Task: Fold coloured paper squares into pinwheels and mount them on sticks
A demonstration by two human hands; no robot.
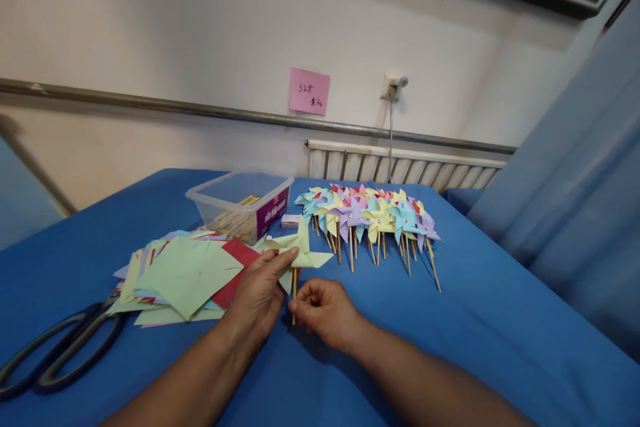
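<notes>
At lower centre of the frame, the pale green paper pinwheel (299,252) stands above both hands, its wooden stick (295,293) pointing down, pinched by the right hand (325,310), while the left hand (260,293) grips a blade.

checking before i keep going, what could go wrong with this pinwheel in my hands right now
The left hand presses the light green pinwheel while the right hand pinches its thin wooden stick; too much force might snap the stick or crease the blades. The scissors lie near the left forearm and could get bumped.
</notes>
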